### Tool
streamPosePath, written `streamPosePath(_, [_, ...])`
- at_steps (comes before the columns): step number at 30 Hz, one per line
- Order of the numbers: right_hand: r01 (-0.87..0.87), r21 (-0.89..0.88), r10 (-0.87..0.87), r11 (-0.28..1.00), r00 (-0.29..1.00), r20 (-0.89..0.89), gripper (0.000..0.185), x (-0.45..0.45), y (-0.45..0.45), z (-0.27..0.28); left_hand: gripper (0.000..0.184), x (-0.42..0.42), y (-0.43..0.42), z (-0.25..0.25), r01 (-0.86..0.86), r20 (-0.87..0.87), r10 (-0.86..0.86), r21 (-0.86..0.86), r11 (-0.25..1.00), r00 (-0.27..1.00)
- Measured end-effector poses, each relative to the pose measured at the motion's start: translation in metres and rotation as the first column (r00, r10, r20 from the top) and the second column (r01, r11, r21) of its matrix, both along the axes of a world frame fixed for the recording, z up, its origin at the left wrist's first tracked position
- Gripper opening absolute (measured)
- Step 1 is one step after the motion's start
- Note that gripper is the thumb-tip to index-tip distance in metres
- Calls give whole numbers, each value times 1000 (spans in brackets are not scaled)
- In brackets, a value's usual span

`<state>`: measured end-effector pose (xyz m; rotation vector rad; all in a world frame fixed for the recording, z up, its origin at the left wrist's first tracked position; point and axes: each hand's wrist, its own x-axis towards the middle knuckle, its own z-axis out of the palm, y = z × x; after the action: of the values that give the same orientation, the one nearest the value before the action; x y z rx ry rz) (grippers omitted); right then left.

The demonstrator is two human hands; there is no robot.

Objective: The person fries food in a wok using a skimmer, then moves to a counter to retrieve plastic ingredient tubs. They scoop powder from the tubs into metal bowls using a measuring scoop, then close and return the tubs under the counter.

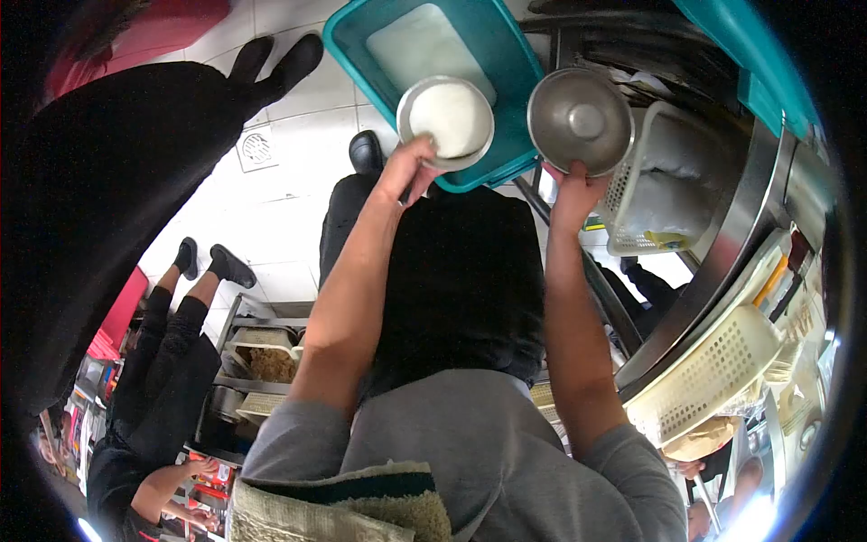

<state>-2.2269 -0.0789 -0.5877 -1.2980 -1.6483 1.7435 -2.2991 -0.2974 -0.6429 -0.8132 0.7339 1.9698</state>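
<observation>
My left hand (414, 173) grips the near rim of a round metal bowl (490, 126). White stuff (444, 117), powder or fine grain, fills much of it; I cannot tell which. This bowl is over a teal plastic bin (517, 99), which has more white material (424, 45) across its bottom. In my right hand (578, 185) is a second metal bowl (558, 122), held by its near edge beside the bin's right side. Nothing shows inside this second bowl, and a lighter round patch marks its middle.
A cream perforated basket (623, 212) with clear plastic bags stands to the right, near a steel counter edge (722, 280). Another perforated basket (713, 370) lies lower right. People in black (163, 361) stand at left on the white tiled floor (298, 154). Shelved containers (271, 352) are at lower left.
</observation>
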Motion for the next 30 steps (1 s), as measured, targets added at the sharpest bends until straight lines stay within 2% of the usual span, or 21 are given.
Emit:
streamPosePath(1, [0, -11, 0, 1000, 1000, 3, 60, 3, -3, -5, 63, 10, -13, -4, 74, 12, -74, -142, 987, 997])
streamPosePath(2, [-80, -68, 87, 994, 991, 104, 60, 5, -5, -12, 63, 16, -23, 5, 75, 19, -73, -151, 986, 997])
streamPosePath(4, [-201, -188, 244, 961, 937, 248, 55, 3, -10, -24, 76, 20, -38, 27, 94, -132, -145, -330, 939, 981])
streamPosePath(5, [-200, -192, 244, 961, 939, 243, 55, 0, -12, -32, 76, 22, -46, 29, 94, -135, -147, -335, 937, 980])
streamPosePath(7, [-149, -463, 254, 874, 951, 173, 54, -2, -19, -47, 85, 32, -62, 29, 24, -269, -127, -356, 934, 955])
streamPosePath(8, [-116, -559, 243, 821, 957, 159, 60, -2, -24, -50, 89, 32, -70, 32, 55, -289, -181, -395, 917, 940])
streamPosePath(9, [-105, -548, 223, 830, 963, 152, 60, 3, -27, -59, 89, 31, -74, 37, 69, -301, -196, -385, 920, 933])
streamPosePath(11, [-142, -553, 370, 821, 870, 327, 66, 17, -30, -74, 90, 24, -77, 55, 121, -382, -299, -427, 896, 874])
streamPosePath(13, [-382, -387, 535, 839, 710, 458, 61, 35, -39, -54, 92, 8, -70, 87, 219, -493, -568, -597, 772, 659])
streamPosePath(14, [-400, -360, 524, 843, 763, 378, 54, 51, -43, -48, 93, 3, -69, 104, 253, -509, -718, -702, 665, 474])
streamPosePath(16, [-342, -470, 496, 814, 830, 255, 41, 74, -43, -20, 93, -1, -58, 141, 262, -508, -827, -786, 560, 242])
streamPosePath(17, [-349, -384, 469, 855, 837, 282, 31, 74, -43, 18, 92, -4, -52, 161, 287, -516, -830, -778, 558, 212])
streamPosePath(18, [-365, -402, 470, 839, 860, 200, 26, 88, -37, 18, 91, -4, -47, 172, 335, -630, -704, -619, 710, 328])
streamPosePath(19, [-352, -392, 468, 850, 846, 256, 27, 97, -32, 30, 89, -2, -38, 183, 367, -690, -568, -437, 821, 449])
streamPosePath(21, [-187, -468, 352, 864, 888, 294, 28, 99, -25, 72, 88, -11, -11, 246, 484, -528, -561, -292, 825, 637])
streamPosePath(23, [-147, -480, 291, 865, 926, 241, 35, 114, -19, 94, 87, -15, 10, 272, 540, -439, -599, -265, 799, 670])
streamPosePath(25, [-114, -376, 186, 920, 969, 162, 42, 127, -25, 98, 73, -29, 54, 340, 518, -361, -528, -134, 845, 769])
streamPosePath(27, [-144, -373, 207, 916, 969, 133, 45, 136, -27, 94, 65, -51, 101, 358, 510, -361, -451, 84, 856, 817])
streamPosePath(29, [-180, -369, 239, 912, 964, 120, 48, 139, -29, 90, 63, -79, 166, 388, 497, -494, -371, 151, 854, 787])
streamPosePath(30, [-181, -446, 253, 876, 962, 106, 49, 137, -29, 87, 62, -95, 201, 399, 496, -592, -326, 147, 856, 737])
